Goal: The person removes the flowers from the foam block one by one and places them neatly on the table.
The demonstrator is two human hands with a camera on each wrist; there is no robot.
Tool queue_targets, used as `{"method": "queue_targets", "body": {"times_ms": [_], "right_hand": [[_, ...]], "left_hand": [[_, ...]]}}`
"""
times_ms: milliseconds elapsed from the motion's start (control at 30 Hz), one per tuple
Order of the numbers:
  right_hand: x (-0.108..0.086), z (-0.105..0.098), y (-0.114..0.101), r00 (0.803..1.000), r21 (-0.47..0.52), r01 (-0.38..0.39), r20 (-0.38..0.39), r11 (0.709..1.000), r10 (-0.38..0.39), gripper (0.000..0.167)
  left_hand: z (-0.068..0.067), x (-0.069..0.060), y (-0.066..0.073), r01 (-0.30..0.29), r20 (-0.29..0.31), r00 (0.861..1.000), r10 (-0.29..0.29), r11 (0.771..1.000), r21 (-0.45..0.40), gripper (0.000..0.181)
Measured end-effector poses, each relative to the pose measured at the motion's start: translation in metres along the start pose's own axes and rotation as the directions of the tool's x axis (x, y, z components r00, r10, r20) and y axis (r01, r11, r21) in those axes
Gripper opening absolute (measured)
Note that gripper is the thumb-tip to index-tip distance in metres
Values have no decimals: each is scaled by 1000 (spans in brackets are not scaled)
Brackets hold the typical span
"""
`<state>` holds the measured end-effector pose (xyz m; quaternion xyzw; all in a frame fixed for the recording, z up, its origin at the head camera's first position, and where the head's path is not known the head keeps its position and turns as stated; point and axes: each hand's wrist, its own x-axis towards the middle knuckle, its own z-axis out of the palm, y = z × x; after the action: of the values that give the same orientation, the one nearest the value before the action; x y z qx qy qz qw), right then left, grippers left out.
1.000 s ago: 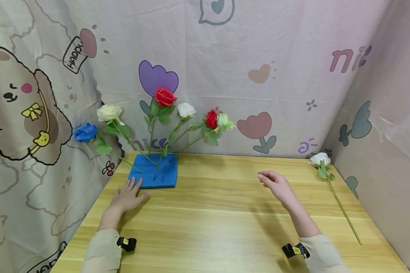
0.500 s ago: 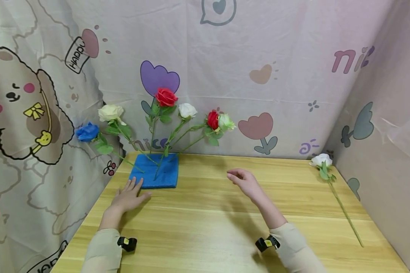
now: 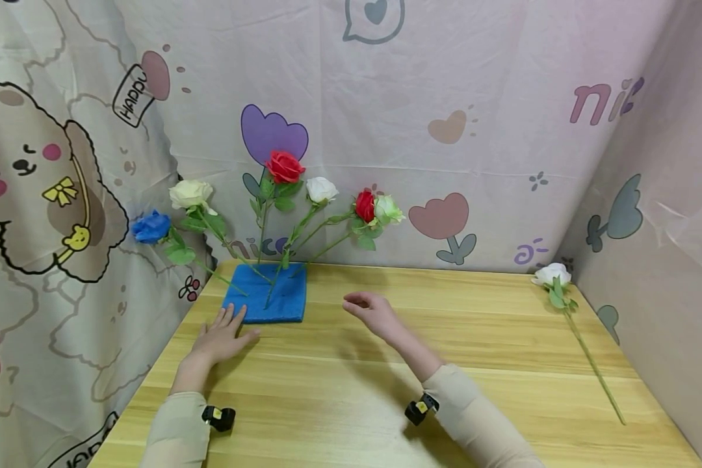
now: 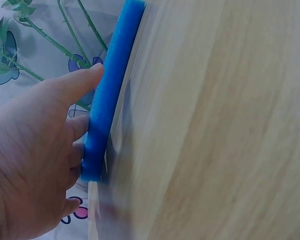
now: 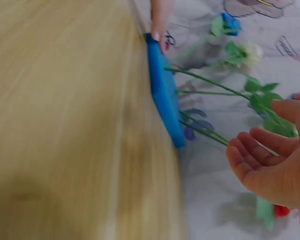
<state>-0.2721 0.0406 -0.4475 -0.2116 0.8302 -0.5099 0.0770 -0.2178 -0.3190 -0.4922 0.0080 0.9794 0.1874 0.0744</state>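
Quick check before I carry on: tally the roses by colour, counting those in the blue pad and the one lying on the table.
Blue rose: 1
Cream rose: 1
Red roses: 2
White roses: 2
Pale green rose: 1
Total: 7

From my remote seat I see the right hand (image 3: 374, 315) has swept leftward over the surface (image 3: 327, 409), from well right of the blue pad (image 3: 288, 309) to near its right edge; the sleeve (image 3: 480, 419) and black wrist camera (image 3: 422, 409) have also shifted toward the pad.
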Motion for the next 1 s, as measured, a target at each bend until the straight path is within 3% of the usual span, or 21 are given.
{"method": "queue_targets", "body": {"times_ms": [433,1000], "right_hand": [[35,54,5,995,71,87,36,994,-89,32],[72,100,2,997,119,22,72,993,-31,47]], "left_hand": [[4,1,-2,-6,-5,1000,6,1000,4,88],[3,3,-3,3,0,1000,-3,1000,13,88]]}}
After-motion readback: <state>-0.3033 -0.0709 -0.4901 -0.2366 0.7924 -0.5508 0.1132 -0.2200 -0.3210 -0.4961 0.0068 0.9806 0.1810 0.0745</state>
